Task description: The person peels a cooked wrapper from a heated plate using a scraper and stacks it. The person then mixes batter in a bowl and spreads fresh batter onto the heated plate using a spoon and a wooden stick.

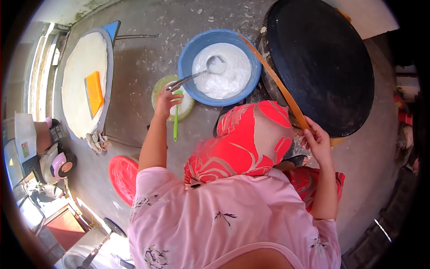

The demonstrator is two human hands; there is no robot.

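My left hand [166,101] is closed around the handle of a metal ladle [192,78]. The ladle's round bowl rests in white batter [226,83] inside a blue basin [186,45]. Just below that hand stands a green-rimmed bowl [157,88] with something white in it, and a green-handled tool [175,127] lies across its edge. Fingers of my right hand [317,139] grip the near end of a long, flat wooden stick [282,87]. The stick slants past the left edge of a large round black griddle [324,67] and reaches the basin's rim.
On the left, a round stand [110,67] carries pale flat sheets [83,62] with an orange piece [94,94] on top and a cloth [98,142] at its edge. A red round object [123,177] sits near my left elbow. Concrete floor [139,58] lies between them.
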